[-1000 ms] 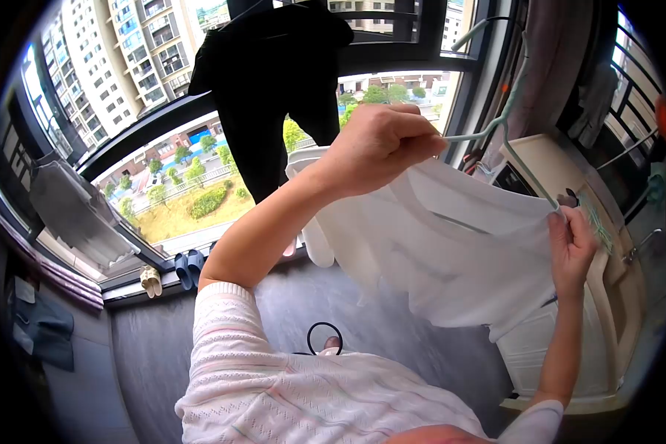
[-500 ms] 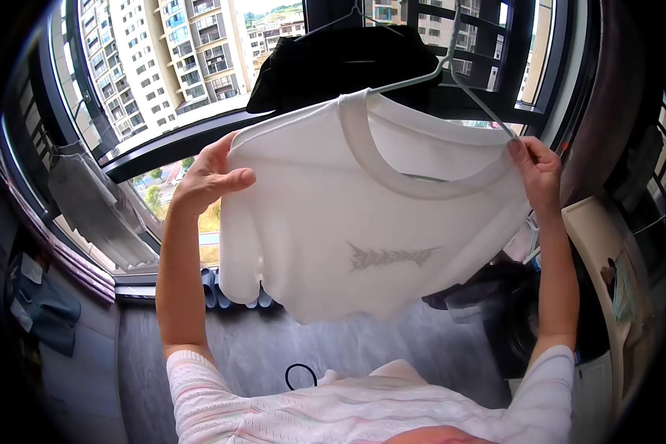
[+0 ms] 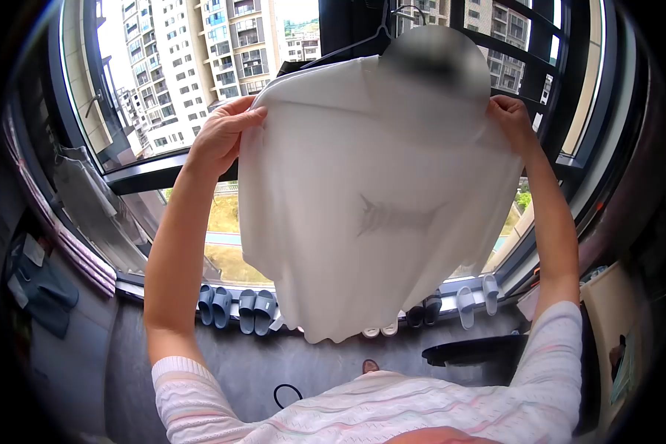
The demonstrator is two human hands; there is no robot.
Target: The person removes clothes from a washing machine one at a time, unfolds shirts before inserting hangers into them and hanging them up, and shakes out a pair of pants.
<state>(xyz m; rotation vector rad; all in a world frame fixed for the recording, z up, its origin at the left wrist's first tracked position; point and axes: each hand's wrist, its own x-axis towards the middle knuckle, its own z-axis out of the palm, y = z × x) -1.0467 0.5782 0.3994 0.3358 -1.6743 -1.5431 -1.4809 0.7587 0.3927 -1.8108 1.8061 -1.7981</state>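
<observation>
A white T-shirt (image 3: 311, 185) with a faint grey print on its chest is spread out in front of me, hanging down from both hands. My left hand (image 3: 226, 133) pinches it at the shoulder on the left side. On the right side my right hand (image 3: 514, 122) grips the opposite shoulder, its fingers closed on the cloth. A blurred patch covers the collar, so the neckline and any hanger inside it cannot be made out. Behind the shirt's upper edge shows a grey hanger (image 3: 348, 48).
Tall windows with dark frames (image 3: 144, 174) stand ahead. Along their base are several slippers (image 3: 255, 311), including a pale pair (image 3: 466, 307) at right. A grey garment (image 3: 89, 192) hangs at left, and a black object (image 3: 470, 351) is low at right. A black loop (image 3: 287, 394) shows near my body.
Both hands have risen with the T-shirt, which now hangs straighter and more level. My view has shifted, showing more slippers by the window. The collar is now blurred.
</observation>
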